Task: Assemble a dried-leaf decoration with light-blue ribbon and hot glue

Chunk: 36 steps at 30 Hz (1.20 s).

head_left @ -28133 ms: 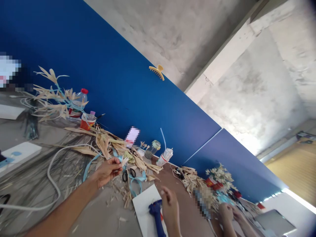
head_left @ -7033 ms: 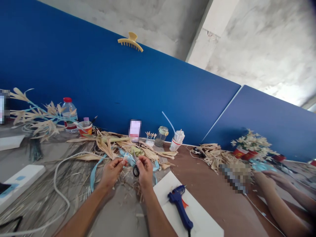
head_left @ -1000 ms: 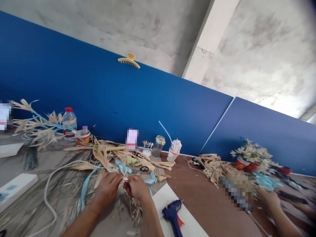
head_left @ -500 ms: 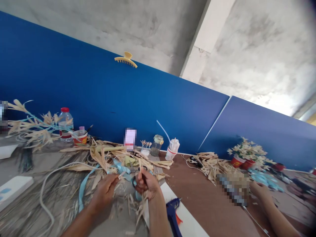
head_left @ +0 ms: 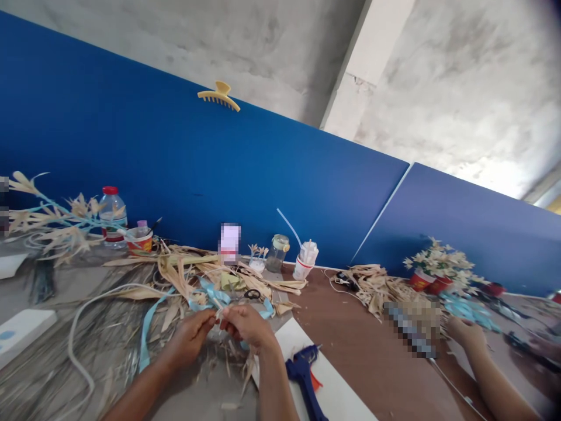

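My left hand (head_left: 189, 337) and my right hand (head_left: 248, 327) meet over the table, fingertips pinched together on a small pale piece of dried leaf (head_left: 219, 316). Both sets of fingers are closed round it. Black-handled scissors (head_left: 252, 294) lie on the pile of dried straw-coloured leaves (head_left: 205, 275) just beyond my right hand. Light blue ribbon (head_left: 146, 327) curls through the pile on my left hand's side. A blue glue gun (head_left: 302, 377) rests on a white sheet (head_left: 284, 339) beside my right forearm.
A blue partition (head_left: 175, 158) backs the table, with a yellow hair claw (head_left: 219, 96) on top. A water bottle (head_left: 111, 215), red cup (head_left: 138, 241), glass jar (head_left: 278, 252) and white cup (head_left: 304, 261) stand along it. Another person's hand (head_left: 464, 332) works at right.
Half a second ago my right hand was at the scissors; they now lie on the pile and both hands have come together on the small leaf piece.
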{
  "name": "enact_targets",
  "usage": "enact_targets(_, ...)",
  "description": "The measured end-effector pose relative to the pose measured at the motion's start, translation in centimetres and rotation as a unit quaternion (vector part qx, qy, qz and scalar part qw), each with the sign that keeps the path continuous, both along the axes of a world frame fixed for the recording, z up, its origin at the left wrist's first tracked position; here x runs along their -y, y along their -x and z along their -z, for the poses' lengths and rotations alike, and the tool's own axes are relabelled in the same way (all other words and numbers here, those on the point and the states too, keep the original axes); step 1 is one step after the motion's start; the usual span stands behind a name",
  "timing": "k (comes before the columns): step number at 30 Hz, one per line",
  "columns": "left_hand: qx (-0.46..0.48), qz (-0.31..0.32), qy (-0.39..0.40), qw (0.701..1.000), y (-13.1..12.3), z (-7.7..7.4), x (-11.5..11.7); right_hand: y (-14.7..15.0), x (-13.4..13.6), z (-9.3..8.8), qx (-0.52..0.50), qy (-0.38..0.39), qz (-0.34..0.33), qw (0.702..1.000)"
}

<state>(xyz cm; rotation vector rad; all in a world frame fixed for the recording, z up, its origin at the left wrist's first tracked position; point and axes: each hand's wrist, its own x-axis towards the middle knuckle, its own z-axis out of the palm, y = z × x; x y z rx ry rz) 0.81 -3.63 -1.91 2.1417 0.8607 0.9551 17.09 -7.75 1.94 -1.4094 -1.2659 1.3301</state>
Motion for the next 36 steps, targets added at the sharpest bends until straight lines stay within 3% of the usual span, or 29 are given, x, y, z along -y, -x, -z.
enact_targets(11,-0.012,0.035,-0.018,0.999,0.0,-0.4,0.3,-0.3,0.0,-0.3,0.004,0.074,-0.035,0.997)
enact_targets(16,-0.004,0.034,-0.013,0.999,0.1,-0.8,0.6,-1.5,0.2,0.2,-0.105,0.066,-0.053,0.991)
enact_targets(19,0.003,0.033,0.023,0.999,0.2,-0.6,0.3,-3.1,0.6,0.1,-0.225,0.03,-0.053,0.972)
enact_targets(21,0.02,0.03,0.065,0.997,0.3,-0.4,0.1,-4.0,0.8,-0.1,-0.311,-0.022,-0.013,0.95)
enact_targets(23,0.042,0.036,0.116,0.992,0.3,-0.4,-0.1,-4.3,0.8,-0.2,-0.335,-0.063,0.055,0.938)
enact_targets(25,0.063,0.06,0.17,0.982,0.4,-0.6,-0.1,-3.7,0.5,-0.1,-0.29,-0.075,0.095,0.949)
enact_targets(27,0.076,0.103,0.224,0.966,0.5,-0.9,0.1,-2.7,0.2,0.0,-0.201,-0.079,0.087,0.972)
enact_targets(32,0.074,0.203,0.325,0.921,0.9,-1.0,0.3,-1.1,0.3,-0.2,0.021,-0.078,-0.033,0.996)
enact_targets(36,0.074,0.227,0.36,0.902,1.1,-1.0,0.2,-1.5,0.8,-0.5,0.087,-0.08,-0.094,0.989)
